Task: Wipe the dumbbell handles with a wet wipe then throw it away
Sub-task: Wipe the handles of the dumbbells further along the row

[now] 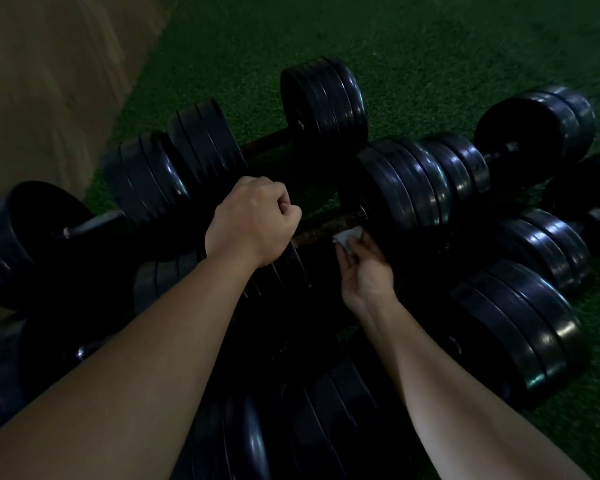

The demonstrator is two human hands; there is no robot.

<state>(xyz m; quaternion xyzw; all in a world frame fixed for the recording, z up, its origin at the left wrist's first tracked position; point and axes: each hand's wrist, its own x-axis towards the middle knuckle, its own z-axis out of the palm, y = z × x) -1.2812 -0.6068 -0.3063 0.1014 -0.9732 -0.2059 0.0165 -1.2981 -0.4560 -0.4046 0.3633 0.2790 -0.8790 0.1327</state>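
1. Your right hand (366,275) pinches the wet wipe (347,237), a small crumpled white wad. It presses the wipe against the near side of the dumbbell handle (321,230), a rusty brown bar, close to the bar's right end.
2. Your left hand (252,220) is curled into a tight fist over the left end of that handle. Nothing shows inside it, and you cannot tell whether it touches the bar.
3. A short stretch of bare bar lies open along the handle between fist and wipe. Just right of the wipe, the black plate stack (402,188) closes the handle off.
4. Beyond the handle a narrow patch of floor shows. Past it lies a second dark bar (267,142) with a tall plate stack (323,102) at its right end.
5. On the near side of the handle, more black plates (291,427) crowd under both of your forearms, too dark to separate.
6. Right of the handle and nearer you, further plate stacks (516,323) lie packed side by side.
7. Left of the handle lies a dumbbell with a chrome bar (94,223), well apart from your fist.
8. Everything lies on green turf (430,46), which stretches open beyond the handle and to its far right.
9. Far left of the handle the turf ends at a straight edge against a tan floor (49,81), which is blurred. The light is dim throughout.
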